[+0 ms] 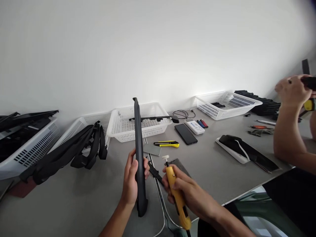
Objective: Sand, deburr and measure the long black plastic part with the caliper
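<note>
My left hand [131, 181] is closed around a long, narrow black plastic strip [139, 138], holding it nearly upright over the table. In my right hand [184, 187] is a yellow pen-shaped power tool [178, 197] with a small white tip and a dark cord at its lower end. The white tip points up, to the right of the strip and apart from it. Behind my right hand lie a black caliper-like tool [154, 171], partly hidden, and a dark flat piece [181, 167]. Beyond them are a yellow box cutter [169, 144] and a grey card [152, 149].
White baskets [117, 131] line the wall; black strips [91, 141] overhang one at left. A phone [186, 134], a white box [195, 126] and a white-and-black case [234, 151] lie on the grey table [204, 174]. Another person's arm [288, 128] reaches in at right, holding something black.
</note>
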A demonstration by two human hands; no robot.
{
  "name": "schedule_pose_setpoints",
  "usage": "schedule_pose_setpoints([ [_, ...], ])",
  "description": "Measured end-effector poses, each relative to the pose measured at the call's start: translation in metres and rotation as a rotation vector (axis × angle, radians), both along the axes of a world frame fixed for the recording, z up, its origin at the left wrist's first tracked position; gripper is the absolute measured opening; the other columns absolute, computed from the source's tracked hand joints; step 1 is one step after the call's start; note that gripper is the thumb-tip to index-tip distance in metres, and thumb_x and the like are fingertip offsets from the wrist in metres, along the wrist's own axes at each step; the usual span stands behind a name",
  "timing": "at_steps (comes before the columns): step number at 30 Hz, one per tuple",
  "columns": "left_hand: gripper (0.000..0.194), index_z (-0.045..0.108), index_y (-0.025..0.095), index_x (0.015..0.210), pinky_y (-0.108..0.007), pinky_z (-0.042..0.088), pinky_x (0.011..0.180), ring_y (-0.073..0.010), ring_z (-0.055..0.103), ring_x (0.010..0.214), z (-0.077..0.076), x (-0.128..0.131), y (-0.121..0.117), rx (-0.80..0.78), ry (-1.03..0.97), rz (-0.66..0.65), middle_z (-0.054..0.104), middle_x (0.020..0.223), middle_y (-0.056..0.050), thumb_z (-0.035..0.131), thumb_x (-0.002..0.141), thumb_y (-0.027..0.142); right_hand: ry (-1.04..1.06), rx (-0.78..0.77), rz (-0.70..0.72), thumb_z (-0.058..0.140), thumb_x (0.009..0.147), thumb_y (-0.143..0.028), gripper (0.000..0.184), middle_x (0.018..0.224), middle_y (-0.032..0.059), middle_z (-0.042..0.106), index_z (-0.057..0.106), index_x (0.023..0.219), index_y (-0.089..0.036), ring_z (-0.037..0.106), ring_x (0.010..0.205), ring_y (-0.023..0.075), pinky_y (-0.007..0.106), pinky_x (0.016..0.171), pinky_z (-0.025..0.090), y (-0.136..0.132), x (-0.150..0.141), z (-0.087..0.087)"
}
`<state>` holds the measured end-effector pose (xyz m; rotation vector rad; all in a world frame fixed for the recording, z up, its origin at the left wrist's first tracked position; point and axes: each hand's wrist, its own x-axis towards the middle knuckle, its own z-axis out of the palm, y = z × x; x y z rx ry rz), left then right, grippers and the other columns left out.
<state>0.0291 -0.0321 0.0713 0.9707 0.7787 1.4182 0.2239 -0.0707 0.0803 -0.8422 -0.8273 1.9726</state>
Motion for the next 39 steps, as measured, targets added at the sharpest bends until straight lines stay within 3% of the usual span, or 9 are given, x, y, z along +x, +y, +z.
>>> schedule_pose_setpoints([
  [4,0.039,0.060,0.028,0.123,-0.023,0.041,0.054,-0.0114,0.047,0.058,0.001,-0.003,0.005,-0.043,-0.071,0.016,0.056,0.077,0.004,0.067,0.100,0.059,-0.042,-0.033,-0.106,0.080,0.094,-0.052,0.064,0.119,0.0057,0.066,0.053,0.148,-0.030,0.065,0.081,0.0169,0.030,0.065,0.058,-0.002,0.022,-0.005],
  [8,0.041,0.060,0.027,0.124,-0.023,0.042,0.054,-0.0113,0.047,0.058,-0.002,-0.002,0.006,-0.060,-0.072,-0.009,0.057,0.078,0.004,0.067,0.100,0.059,-0.224,-0.108,-0.177,0.070,0.098,-0.066,0.081,0.144,0.0081,0.062,0.030,0.166,-0.048,0.053,0.053,0.0086,0.024,0.041,0.041,-0.016,0.032,-0.013],
  [13,0.042,0.060,0.027,0.127,-0.023,0.043,0.054,-0.0115,0.049,0.060,-0.008,-0.003,0.008,-0.073,-0.071,-0.037,0.057,0.079,0.004,0.066,0.101,0.060,-0.201,-0.116,-0.275,0.074,0.078,-0.026,0.089,0.152,0.0074,0.060,0.048,0.163,-0.038,0.058,0.079,0.0165,0.028,0.060,0.052,-0.033,0.048,-0.020],
  [16,0.042,0.060,0.026,0.128,-0.023,0.043,0.054,-0.0115,0.050,0.060,-0.009,-0.003,0.009,-0.081,-0.061,-0.039,0.058,0.080,0.003,0.065,0.102,0.059,-0.227,-0.040,-0.263,0.069,0.065,-0.020,0.105,0.164,0.0075,0.052,0.046,0.166,-0.040,0.062,0.094,0.0218,0.034,0.073,0.057,-0.044,0.061,-0.019],
  [23,0.044,0.060,0.024,0.125,-0.022,0.043,0.052,-0.0112,0.049,0.058,-0.009,0.000,0.009,-0.088,-0.056,-0.040,0.058,0.079,0.003,0.069,0.099,0.060,-0.449,0.035,-0.159,0.067,0.100,-0.059,0.106,0.130,0.0147,0.073,-0.004,0.177,-0.042,0.056,0.054,0.0149,0.034,0.052,0.053,-0.055,0.072,-0.032],
  [26,0.044,0.060,0.024,0.126,-0.022,0.043,0.052,-0.0108,0.049,0.058,-0.012,-0.001,0.010,-0.083,-0.065,-0.052,0.059,0.078,0.004,0.068,0.101,0.059,-0.842,0.310,-0.185,0.065,0.101,-0.051,0.087,0.144,0.0157,0.069,0.025,0.176,-0.034,0.075,0.092,0.0274,0.038,0.070,0.064,-0.038,0.064,-0.055],
  [29,0.042,0.059,0.024,0.125,-0.022,0.045,0.053,-0.0106,0.050,0.058,-0.014,-0.003,0.013,-0.087,-0.089,-0.081,0.059,0.078,0.004,0.068,0.101,0.057,-1.164,0.542,-0.231,0.056,0.101,-0.038,0.065,0.163,0.0089,0.057,0.048,0.166,-0.036,0.064,0.138,0.0327,0.045,0.103,0.061,-0.019,0.051,-0.073],
  [33,0.034,0.059,0.023,0.111,-0.022,0.044,0.051,-0.0103,0.051,0.057,-0.014,-0.005,0.015,-0.101,-0.120,-0.095,0.060,0.078,0.004,0.074,0.098,0.052,-1.328,0.688,-0.263,0.048,0.102,-0.026,0.067,0.173,0.0051,0.045,0.044,0.168,-0.035,0.054,0.149,0.0317,0.048,0.111,0.057,-0.012,0.040,-0.082],
  [39,0.027,0.057,0.021,0.099,-0.027,0.048,0.056,-0.0143,0.058,0.060,-0.007,-0.002,0.014,-0.121,-0.092,-0.039,0.066,0.079,0.000,0.063,0.104,0.047,-1.439,0.815,-0.301,0.057,0.102,-0.032,0.044,0.162,0.0083,0.059,0.070,0.144,-0.034,0.053,0.143,0.0414,0.063,0.106,0.055,-0.017,0.028,-0.075],
])
